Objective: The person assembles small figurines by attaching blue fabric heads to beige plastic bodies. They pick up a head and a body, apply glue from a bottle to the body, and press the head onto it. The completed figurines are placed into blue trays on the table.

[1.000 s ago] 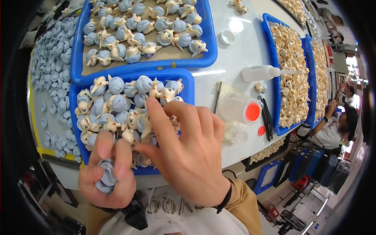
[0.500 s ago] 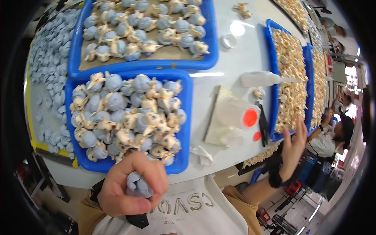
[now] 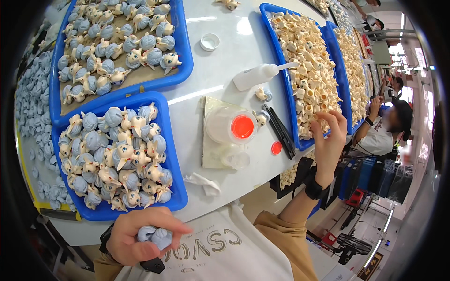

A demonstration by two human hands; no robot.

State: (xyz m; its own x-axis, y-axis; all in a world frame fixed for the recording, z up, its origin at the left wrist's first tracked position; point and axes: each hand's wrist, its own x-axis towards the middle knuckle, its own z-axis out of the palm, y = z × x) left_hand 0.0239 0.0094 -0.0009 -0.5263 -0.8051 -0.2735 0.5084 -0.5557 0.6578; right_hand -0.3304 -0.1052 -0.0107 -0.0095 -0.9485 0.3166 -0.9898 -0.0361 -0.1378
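My left hand (image 3: pixel 143 236) is low at the front, its fingers wrapped round a blue-grey doll hair piece (image 3: pixel 159 237) with moulded strands. My right hand (image 3: pixel 330 138) reaches over the near end of a blue tray (image 3: pixel 284 77) heaped with hollow cream doll head pieces (image 3: pixel 307 70). Its fingers are curved, with thumb and forefinger tips a little apart close to the pieces. I see nothing clearly gripped between them. Left of centre, a second blue tray (image 3: pixel 179 199) holds assembled doll heads (image 3: pixel 124 150) with blue-grey hair and pointed ears.
A larger blue tray (image 3: pixel 186 42) of doll heads stands behind. Loose blue-grey hair pieces (image 3: pixel 35 112) lie at far left. Between trays are a white squeeze bottle (image 3: pixel 255 77), a clear jar with red top (image 3: pixel 242 126), black tools (image 3: pixel 280 133) and crumpled tissue (image 3: pixel 204 184). Another person (image 3: pixel 382 136) sits right.
My view has turned right, shifting the trays leftward in the picture. My right hand has come over the cream pieces with its fingers curling. My left hand still holds the hair piece.
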